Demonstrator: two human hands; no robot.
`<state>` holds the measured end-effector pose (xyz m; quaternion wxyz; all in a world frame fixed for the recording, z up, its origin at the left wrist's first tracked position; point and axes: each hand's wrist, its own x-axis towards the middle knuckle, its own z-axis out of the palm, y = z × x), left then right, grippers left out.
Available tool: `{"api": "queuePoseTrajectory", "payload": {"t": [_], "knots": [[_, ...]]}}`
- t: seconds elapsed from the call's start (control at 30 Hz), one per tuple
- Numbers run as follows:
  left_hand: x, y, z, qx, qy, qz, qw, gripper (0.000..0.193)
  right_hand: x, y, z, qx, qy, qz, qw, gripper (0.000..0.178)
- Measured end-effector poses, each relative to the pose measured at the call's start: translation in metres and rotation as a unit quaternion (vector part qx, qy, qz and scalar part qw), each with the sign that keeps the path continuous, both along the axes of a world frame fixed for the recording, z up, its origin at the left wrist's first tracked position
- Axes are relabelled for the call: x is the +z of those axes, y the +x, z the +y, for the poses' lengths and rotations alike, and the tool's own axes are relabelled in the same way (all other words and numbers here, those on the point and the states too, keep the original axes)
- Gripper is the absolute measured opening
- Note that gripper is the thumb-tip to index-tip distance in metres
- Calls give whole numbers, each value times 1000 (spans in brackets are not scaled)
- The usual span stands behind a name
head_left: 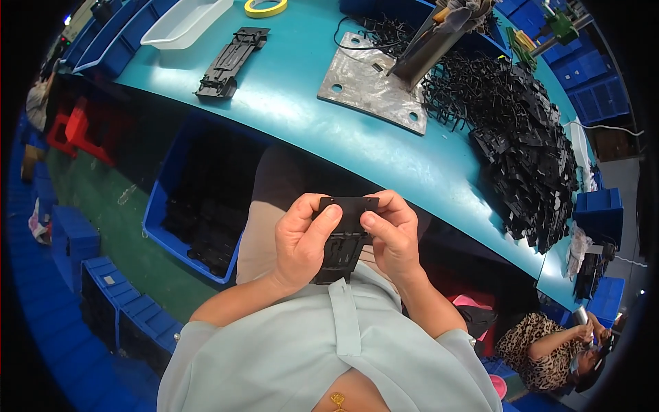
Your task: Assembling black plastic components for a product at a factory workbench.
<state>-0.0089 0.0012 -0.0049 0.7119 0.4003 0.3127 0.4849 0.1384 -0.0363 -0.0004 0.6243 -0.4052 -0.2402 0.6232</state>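
Close to my body, over my lap, I hold a black plastic chassis-like part point(338, 259) with a flat, smooth panel at its far end. My left hand point(301, 237) is closed on the left side of that panel, thumb on top. On the other side my right hand point(397, 237) pinches the right edge, its thumb also pressing from above. Whether the panel is a separate piece cannot be made out. A similar long black chassis-like part point(232, 63) lies on the turquoise table point(288, 110), ahead and to the left.
A metal stand with a square base plate point(364, 86) rises from the table. Right of it spreads a heap of black plastic parts point(525, 144). A white tray point(182, 24) and yellow tape roll point(266, 7) lie far left. Below sits a blue bin point(154, 230); another person point(549, 350) works at right.
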Motion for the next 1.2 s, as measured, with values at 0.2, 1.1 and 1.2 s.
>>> {"api": "queuePoseTrajectory", "payload": {"t": [0.2,1.1,1.2], "knots": [[-2,2,-1,-7,2,2,1000,4,3,5,4,20,-68,71,995,12],[12,1,26,74,77,43,993,12,16,-18,20,-138,260,-625,723,57],[18,3,27,46,58,19,997,12,19,-16,21,-121,268,-642,708,76]]}}
